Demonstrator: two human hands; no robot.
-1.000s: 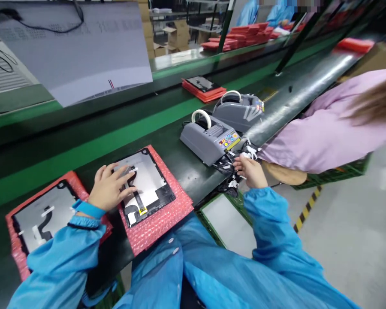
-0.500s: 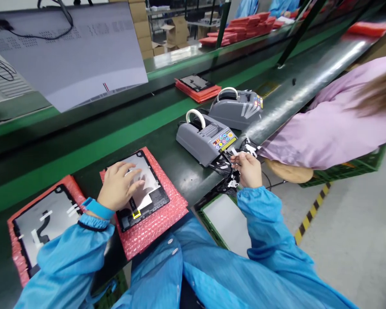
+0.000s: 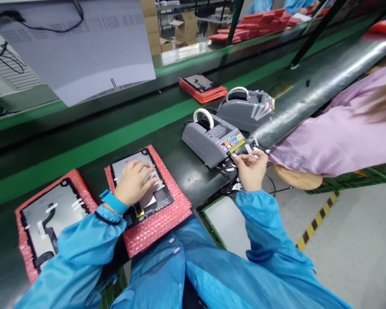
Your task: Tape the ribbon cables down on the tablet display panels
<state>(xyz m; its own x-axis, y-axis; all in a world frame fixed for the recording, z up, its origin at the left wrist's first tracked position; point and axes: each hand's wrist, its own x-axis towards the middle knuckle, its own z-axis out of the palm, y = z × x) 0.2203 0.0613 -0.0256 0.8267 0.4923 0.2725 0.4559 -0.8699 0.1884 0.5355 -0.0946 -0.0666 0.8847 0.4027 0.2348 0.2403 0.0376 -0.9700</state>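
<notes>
1. The panel (image 3: 163, 198) lies on bubble wrap (image 3: 167, 224) beneath our left hand (image 3: 133, 183), fingers slightly parted.
2. Our right hand (image 3: 253, 171) is at a white strip (image 3: 248, 149) beside the nearer dispenser (image 3: 206, 143); finger closure we cannot tell.

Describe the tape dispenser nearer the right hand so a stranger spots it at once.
On the bench, look right of the panel beneath the left hand. The dispenser is the grey machine just beyond the right hand, slightly left. Its neighbour bears pale strips on its side; this one shows none.
</notes>
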